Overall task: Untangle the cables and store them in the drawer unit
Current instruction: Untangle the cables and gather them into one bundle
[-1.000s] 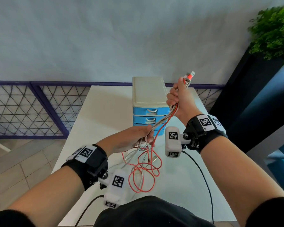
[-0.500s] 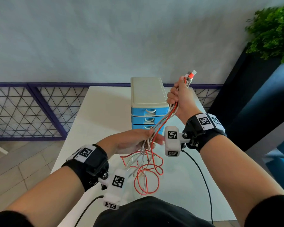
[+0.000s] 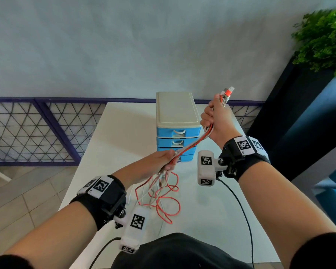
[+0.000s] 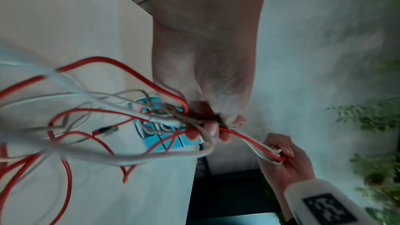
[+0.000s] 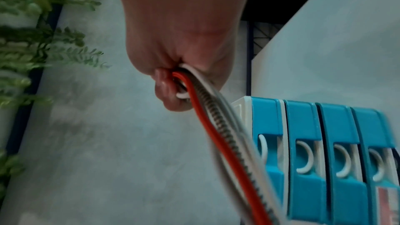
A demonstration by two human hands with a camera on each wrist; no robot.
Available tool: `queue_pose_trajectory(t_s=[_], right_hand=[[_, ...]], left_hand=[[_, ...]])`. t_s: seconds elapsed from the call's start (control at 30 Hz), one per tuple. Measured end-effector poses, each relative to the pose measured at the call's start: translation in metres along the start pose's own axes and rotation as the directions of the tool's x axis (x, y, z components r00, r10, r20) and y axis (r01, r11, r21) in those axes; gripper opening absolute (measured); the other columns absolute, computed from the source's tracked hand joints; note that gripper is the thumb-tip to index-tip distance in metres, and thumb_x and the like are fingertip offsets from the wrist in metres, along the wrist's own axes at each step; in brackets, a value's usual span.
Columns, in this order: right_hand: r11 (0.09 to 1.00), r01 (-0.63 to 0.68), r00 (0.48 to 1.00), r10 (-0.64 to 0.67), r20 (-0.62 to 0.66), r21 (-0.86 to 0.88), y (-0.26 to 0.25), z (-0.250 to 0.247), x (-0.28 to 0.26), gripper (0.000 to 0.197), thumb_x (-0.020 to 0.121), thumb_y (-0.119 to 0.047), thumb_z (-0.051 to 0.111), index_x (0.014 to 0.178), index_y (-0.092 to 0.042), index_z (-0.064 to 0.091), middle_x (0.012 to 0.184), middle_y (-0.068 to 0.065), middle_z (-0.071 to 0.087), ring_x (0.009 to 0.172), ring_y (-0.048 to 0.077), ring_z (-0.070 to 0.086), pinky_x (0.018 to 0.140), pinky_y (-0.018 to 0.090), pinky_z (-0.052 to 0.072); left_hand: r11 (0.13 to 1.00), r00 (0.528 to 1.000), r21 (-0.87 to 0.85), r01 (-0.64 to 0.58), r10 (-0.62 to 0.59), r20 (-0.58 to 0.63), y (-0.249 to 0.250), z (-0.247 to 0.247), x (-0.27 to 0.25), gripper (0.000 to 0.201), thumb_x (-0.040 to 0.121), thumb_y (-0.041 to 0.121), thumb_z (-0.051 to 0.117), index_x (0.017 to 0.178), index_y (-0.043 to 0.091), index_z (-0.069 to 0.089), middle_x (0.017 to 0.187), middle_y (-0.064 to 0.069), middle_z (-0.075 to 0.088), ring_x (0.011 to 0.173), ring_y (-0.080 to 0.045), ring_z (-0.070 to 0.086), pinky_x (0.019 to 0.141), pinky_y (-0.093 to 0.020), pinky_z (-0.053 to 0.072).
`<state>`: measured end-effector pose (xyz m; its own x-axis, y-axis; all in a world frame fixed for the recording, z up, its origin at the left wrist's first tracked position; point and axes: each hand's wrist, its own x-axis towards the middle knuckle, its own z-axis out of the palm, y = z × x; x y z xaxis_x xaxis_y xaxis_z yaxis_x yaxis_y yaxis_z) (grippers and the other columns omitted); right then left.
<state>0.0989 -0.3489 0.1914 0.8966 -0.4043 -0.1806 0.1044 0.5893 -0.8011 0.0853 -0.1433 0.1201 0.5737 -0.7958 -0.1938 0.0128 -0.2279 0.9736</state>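
- Two hands hold one bundle of cables above the white worktop point(image 3: 114, 133), with a taut stretch of it running between them.
- The right hand point(image 3: 215, 121) is raised and closed in a fist round the upper part of the bundle; a red plug point(image 3: 228, 92) sticks out above the fist, beside a silver spring-wrapped end.
- In the right wrist view, the red cable point(image 5: 207, 126), a spring-sheathed cable point(image 5: 218, 122) and white cables leave the fist together and slant down past the drawer fronts.
- The left hand point(image 3: 163, 158) sits lower, fingers curled round the same bundle in front of the drawer unit point(image 3: 177, 113).
- Below the left hand, loose loops of red and white cable point(image 3: 163, 195) hang tangled down toward the near part of the worktop; whether they touch it cannot be told.
- A second red plug point(image 4: 106, 130) dangles among the loops in the left wrist view.
- The drawer unit stands near the far edge of the worktop, cream top, four blue drawers with white handles, all closed.
- A green plant point(image 3: 324, 39) stands beyond the right edge of the worktop.
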Motion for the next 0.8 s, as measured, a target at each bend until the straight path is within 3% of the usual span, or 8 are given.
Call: queue_pose_trajectory(t_s=[0.1, 0.2, 0.27, 0.33, 0.43, 0.57, 0.7, 0.8], right_hand=[[0.962, -0.008, 0.998, 0.023, 0.054, -0.273, 0.004, 0.002, -0.001, 0.033, 0.098, -0.038, 0.046, 0.072, -0.019, 0.042, 0.048, -0.005, 0.031, 0.032, 0.007, 0.026, 0.033, 0.016, 0.023], [0.835, 0.005, 0.983, 0.098, 0.158, -0.551, 0.009, 0.001, -0.007, 0.031, 0.099, -0.034, 0.047, 0.074, -0.016, 0.043, 0.054, -0.001, 0.037, 0.035, 0.009, 0.033, 0.035, 0.019, 0.033], [0.760, 0.009, 0.955, 0.186, 0.230, -0.650, 0.013, 0.002, -0.013, 0.029, 0.099, -0.032, 0.047, 0.078, -0.013, 0.046, 0.059, 0.002, 0.046, 0.040, 0.011, 0.044, 0.039, 0.023, 0.045], [0.711, -0.021, 0.917, 0.294, 0.270, -0.703, 0.015, 0.003, -0.019, 0.030, 0.099, -0.032, 0.048, 0.083, -0.008, 0.054, 0.068, 0.005, 0.061, 0.052, 0.013, 0.058, 0.050, 0.027, 0.055], [0.685, -0.079, 0.841, 0.436, 0.320, -0.725, 0.017, 0.006, -0.025, 0.034, 0.099, -0.032, 0.048, 0.098, -0.002, 0.064, 0.088, 0.012, 0.072, 0.075, 0.019, 0.069, 0.070, 0.030, 0.057], [0.674, -0.144, 0.740, 0.560, 0.374, -0.724, 0.020, 0.011, -0.035, 0.041, 0.101, -0.035, 0.041, 0.112, 0.000, 0.059, 0.102, 0.019, 0.068, 0.093, 0.028, 0.067, 0.081, 0.033, 0.057], [0.658, -0.257, 0.611, 0.679, 0.409, -0.708, 0.024, 0.008, -0.039, 0.041, 0.101, -0.036, 0.037, 0.115, 0.000, 0.053, 0.115, 0.026, 0.060, 0.106, 0.034, 0.062, 0.085, 0.041, 0.055], [0.635, -0.262, 0.562, 0.713, 0.420, -0.727, 0.026, 0.001, -0.041, 0.034, 0.100, -0.027, 0.043, 0.119, 0.000, 0.053, 0.112, 0.025, 0.065, 0.092, 0.023, 0.069, 0.080, 0.038, 0.058]], left_hand=[[0.927, 0.992, 0.375, -0.031, 0.073, -0.099, 0.003, -0.007, 0.005, 0.032, 0.102, 0.032, 0.030, 0.075, 0.020, 0.043, 0.066, 0.008, 0.040, 0.056, -0.001, 0.037, 0.060, -0.018, 0.033], [0.696, 0.975, 0.716, 0.049, 0.124, -0.187, 0.008, -0.016, 0.011, 0.033, 0.102, 0.033, 0.034, 0.070, 0.028, 0.040, 0.066, 0.011, 0.048, 0.067, -0.008, 0.047, 0.079, -0.032, 0.033], [0.532, 0.947, 0.845, 0.060, 0.237, -0.216, 0.015, -0.021, 0.013, 0.032, 0.101, 0.034, 0.034, 0.069, 0.031, 0.038, 0.070, 0.009, 0.055, 0.075, -0.016, 0.054, 0.082, -0.034, 0.026], [0.476, 0.913, 0.879, 0.029, 0.346, -0.217, 0.025, -0.026, 0.013, 0.034, 0.099, 0.035, 0.039, 0.065, 0.036, 0.037, 0.070, 0.010, 0.057, 0.076, -0.016, 0.053, 0.079, -0.034, 0.023], [0.505, 0.884, 0.863, -0.020, 0.413, -0.222, 0.034, -0.030, 0.013, 0.024, 0.096, 0.030, 0.049, 0.074, 0.036, 0.042, 0.064, 0.020, 0.051, 0.074, -0.009, 0.046, 0.083, -0.034, 0.024], [0.619, 0.861, 0.782, -0.080, 0.438, -0.259, 0.037, -0.034, 0.013, 0.020, 0.089, 0.031, 0.059, 0.088, 0.025, 0.040, 0.073, 0.013, 0.063, 0.076, -0.009, 0.054, 0.090, -0.029, 0.025], [0.728, 0.872, 0.668, -0.154, 0.418, -0.254, 0.041, -0.034, 0.008, 0.038, 0.082, 0.032, 0.068, 0.094, 0.026, 0.032, 0.073, 0.002, 0.067, 0.070, -0.023, 0.061, 0.070, -0.038, 0.045], [0.773, 0.904, 0.617, -0.151, 0.360, -0.230, 0.043, -0.033, 0.008, 0.041, 0.084, 0.026, 0.068, 0.095, 0.027, 0.028, 0.082, -0.005, 0.071, 0.072, -0.026, 0.064, 0.070, -0.047, 0.051]])
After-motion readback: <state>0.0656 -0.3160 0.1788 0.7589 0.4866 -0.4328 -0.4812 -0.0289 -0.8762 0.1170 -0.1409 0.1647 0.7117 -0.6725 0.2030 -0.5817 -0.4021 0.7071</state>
